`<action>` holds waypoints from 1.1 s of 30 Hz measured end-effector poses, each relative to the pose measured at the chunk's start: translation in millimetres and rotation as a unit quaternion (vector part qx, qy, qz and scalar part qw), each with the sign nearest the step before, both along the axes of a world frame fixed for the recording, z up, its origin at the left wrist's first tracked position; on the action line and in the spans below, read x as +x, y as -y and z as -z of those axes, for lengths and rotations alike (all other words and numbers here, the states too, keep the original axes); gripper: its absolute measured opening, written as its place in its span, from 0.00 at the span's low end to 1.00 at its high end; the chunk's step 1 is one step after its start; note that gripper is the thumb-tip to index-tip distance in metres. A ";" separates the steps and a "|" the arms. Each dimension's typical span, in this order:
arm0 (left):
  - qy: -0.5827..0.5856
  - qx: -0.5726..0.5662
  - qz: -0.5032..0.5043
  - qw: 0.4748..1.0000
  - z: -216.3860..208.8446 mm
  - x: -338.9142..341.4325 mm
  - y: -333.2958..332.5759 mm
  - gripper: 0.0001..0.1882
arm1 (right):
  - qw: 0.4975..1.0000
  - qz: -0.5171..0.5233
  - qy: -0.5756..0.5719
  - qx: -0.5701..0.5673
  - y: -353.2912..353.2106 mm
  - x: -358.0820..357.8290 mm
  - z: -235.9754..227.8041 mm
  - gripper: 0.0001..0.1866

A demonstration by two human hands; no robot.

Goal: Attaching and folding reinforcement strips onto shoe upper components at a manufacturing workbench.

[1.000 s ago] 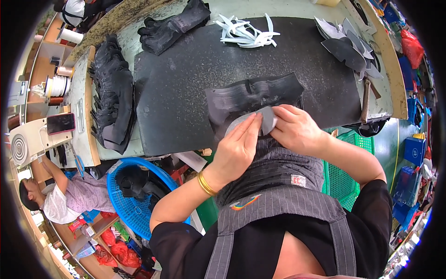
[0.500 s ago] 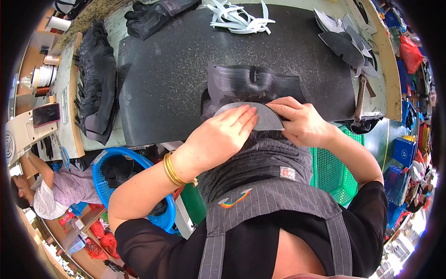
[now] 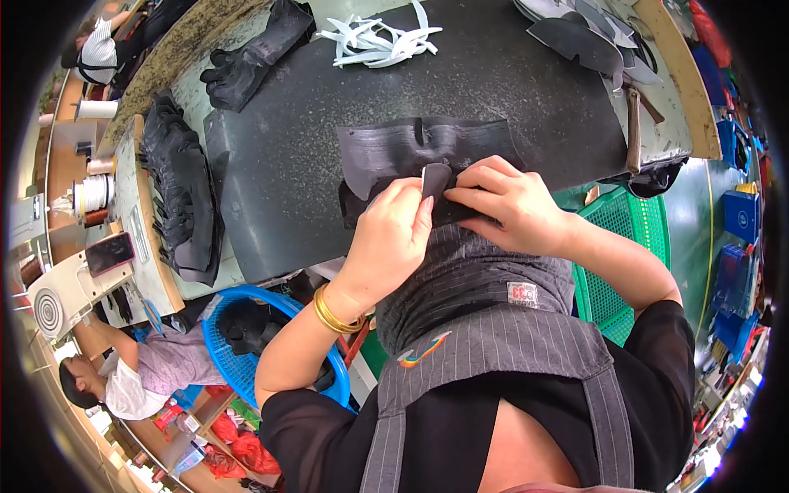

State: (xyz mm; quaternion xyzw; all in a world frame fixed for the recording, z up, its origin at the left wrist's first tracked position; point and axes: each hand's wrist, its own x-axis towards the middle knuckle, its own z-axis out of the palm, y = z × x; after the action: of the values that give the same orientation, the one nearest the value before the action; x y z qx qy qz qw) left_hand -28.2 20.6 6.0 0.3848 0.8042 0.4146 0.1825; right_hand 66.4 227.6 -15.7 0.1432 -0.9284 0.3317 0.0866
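At the near edge of the worktable, a half-moon piece of thin dark grey sheet material [image 3: 436,179] is bent upward between my hands. My left hand [image 3: 396,226] pinches it between thumb and fingers; gold bangles ring that wrist. My right hand [image 3: 516,205] is closed with curled fingers at the piece's right side, and its fingertips are partly hidden. Just beyond lies a larger dark, glossy shaped sheet [image 3: 382,154] with a notch in its far edge. Other black material shows beneath it, partly covered by my hands.
A black mat [image 3: 288,181] covers the table. White curved strips [image 3: 382,45] and a black glove [image 3: 255,62] lie at the far side. Stacked black pieces [image 3: 185,197] lie left, a hammer [image 3: 634,131] right. Blue [image 3: 222,349] and green baskets [image 3: 612,271] flank me. Another person [image 3: 156,370] sits left.
The half-moon piece lay flatter with its light grey face showing; now it is bent up with a dark face visible. My left fingers went from lying flat to pinching. The view has shifted.
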 end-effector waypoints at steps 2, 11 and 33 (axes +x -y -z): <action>-0.021 -0.002 0.013 1.000 2.1 -2.1 0.0 0.08 | 0.999 -0.008 0.007 0.038 0.5 0.6 -3.3 0.21; -0.172 -0.002 0.049 0.984 6.1 5.2 -1.0 0.08 | 0.998 -0.053 -0.006 -0.023 -5.8 -0.8 2.0 0.17; -0.274 -0.028 0.153 0.949 8.9 9.7 8.9 0.15 | 0.994 -0.080 0.006 -0.074 -18.3 9.1 9.6 0.20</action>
State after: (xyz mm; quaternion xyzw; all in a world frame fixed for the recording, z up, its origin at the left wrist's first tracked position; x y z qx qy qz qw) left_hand -18.6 11.7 -2.9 0.5966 0.7661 0.2376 0.0265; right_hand 75.5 245.8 -25.4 0.2078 -0.8876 0.4061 0.0646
